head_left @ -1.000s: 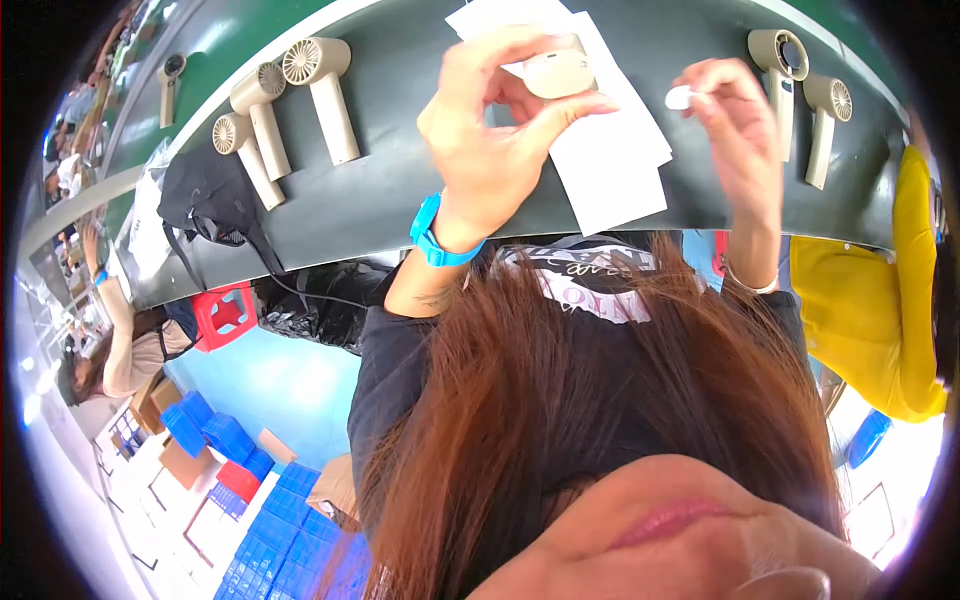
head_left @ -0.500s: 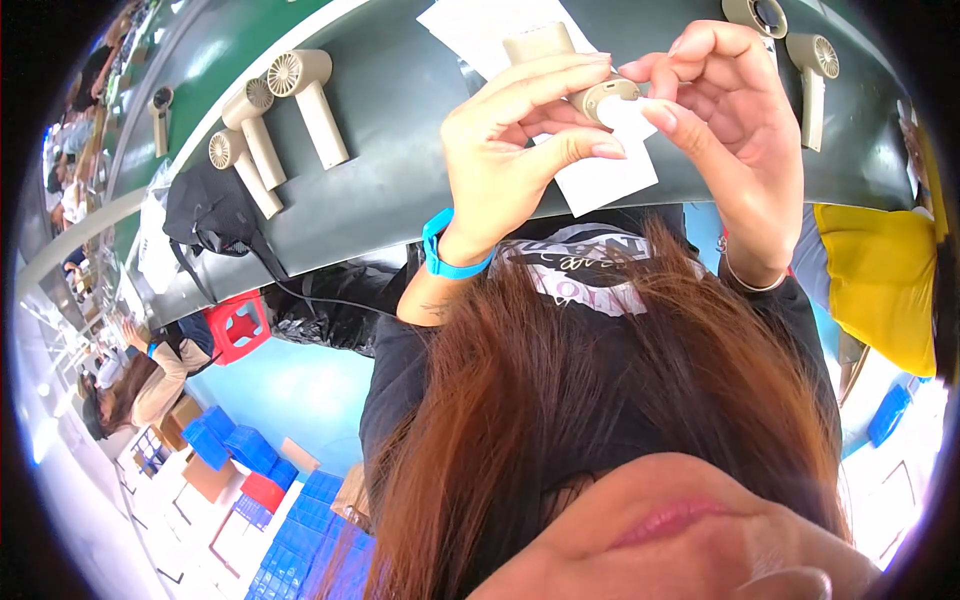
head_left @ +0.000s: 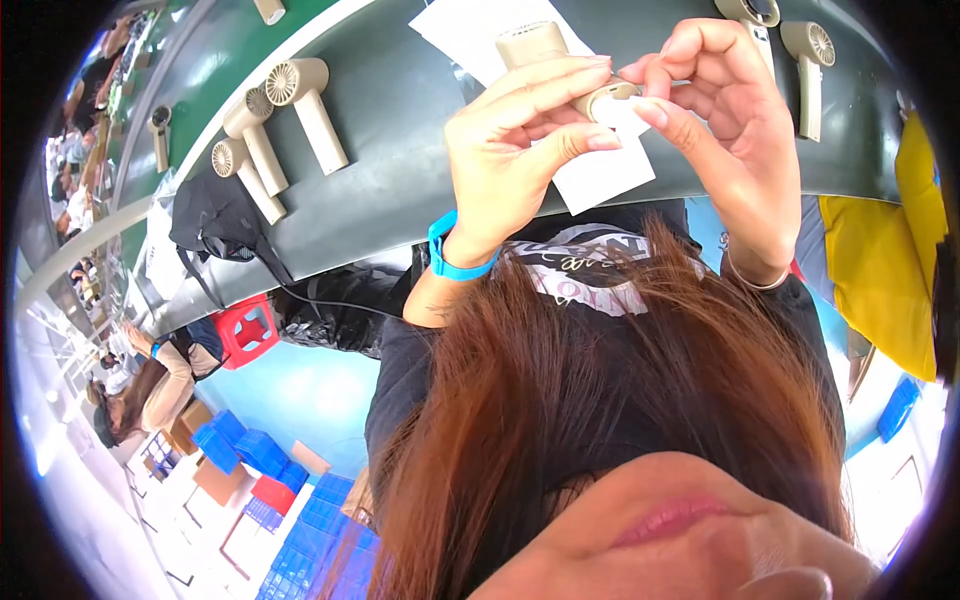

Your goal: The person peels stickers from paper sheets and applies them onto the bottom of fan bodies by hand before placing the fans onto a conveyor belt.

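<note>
My left hand (head_left: pixel 520 140) is closed around the handle of a beige handheld fan (head_left: pixel 532 44), whose head shows beyond my fingers. The round end of its handle points to the right between my two hands, with a small white piece (head_left: pixel 608 112) against it. At that end my right hand (head_left: pixel 715 110) has its thumb and forefinger drawn together and its other fingers curled. What these fingertips hold, if anything, is too small to tell. Under my hands lie white sheets of paper, one (head_left: pixel 455 30) past the fan head and another (head_left: pixel 605 180) near the table edge.
On the dark green table (head_left: pixel 390 120), several beige fans (head_left: pixel 318 120) lie to the left and more (head_left: pixel 811 85) to the right. A black bag (head_left: pixel 215 215) sits at the left edge. A red stool (head_left: pixel 247 330), blue boxes (head_left: pixel 320 530) and a seated person (head_left: pixel 165 390) are beyond.
Both hands keep nearly the same hold, and the end of the handle has tilted slightly. The view has shifted a little; part of another fan now shows at the upper left.
</note>
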A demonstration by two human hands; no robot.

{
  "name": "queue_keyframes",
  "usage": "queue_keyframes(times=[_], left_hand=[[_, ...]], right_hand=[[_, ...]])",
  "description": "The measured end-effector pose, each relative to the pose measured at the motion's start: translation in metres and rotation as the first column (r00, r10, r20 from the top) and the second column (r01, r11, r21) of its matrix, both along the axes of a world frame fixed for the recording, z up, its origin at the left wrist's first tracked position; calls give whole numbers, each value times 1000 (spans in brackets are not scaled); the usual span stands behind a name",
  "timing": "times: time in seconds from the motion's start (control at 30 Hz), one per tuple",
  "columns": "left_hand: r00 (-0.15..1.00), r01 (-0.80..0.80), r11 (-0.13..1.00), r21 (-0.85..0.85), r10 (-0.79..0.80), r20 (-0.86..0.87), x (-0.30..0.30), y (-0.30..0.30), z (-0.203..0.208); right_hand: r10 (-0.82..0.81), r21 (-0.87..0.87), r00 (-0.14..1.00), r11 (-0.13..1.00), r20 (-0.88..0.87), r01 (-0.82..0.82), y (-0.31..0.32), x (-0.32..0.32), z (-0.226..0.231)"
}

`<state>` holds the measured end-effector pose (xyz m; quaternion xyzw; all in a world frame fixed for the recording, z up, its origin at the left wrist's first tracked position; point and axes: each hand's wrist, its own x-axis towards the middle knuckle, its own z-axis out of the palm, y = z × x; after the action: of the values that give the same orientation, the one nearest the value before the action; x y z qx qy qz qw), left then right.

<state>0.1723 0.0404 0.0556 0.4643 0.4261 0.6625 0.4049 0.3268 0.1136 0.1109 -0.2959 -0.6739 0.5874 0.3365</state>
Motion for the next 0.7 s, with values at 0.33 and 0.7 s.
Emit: queue_keyframes(times=[0.33,0.7], left_hand=[[999,-4,1000,0,4,-33,1,0,0],[1000,11,999,30,-11,-12,3,0,1]], right_hand=[[37,-92,999,995,-32,-40,5,-2,3],[-10,-241,999,970,-51,-3,4,1,5]])
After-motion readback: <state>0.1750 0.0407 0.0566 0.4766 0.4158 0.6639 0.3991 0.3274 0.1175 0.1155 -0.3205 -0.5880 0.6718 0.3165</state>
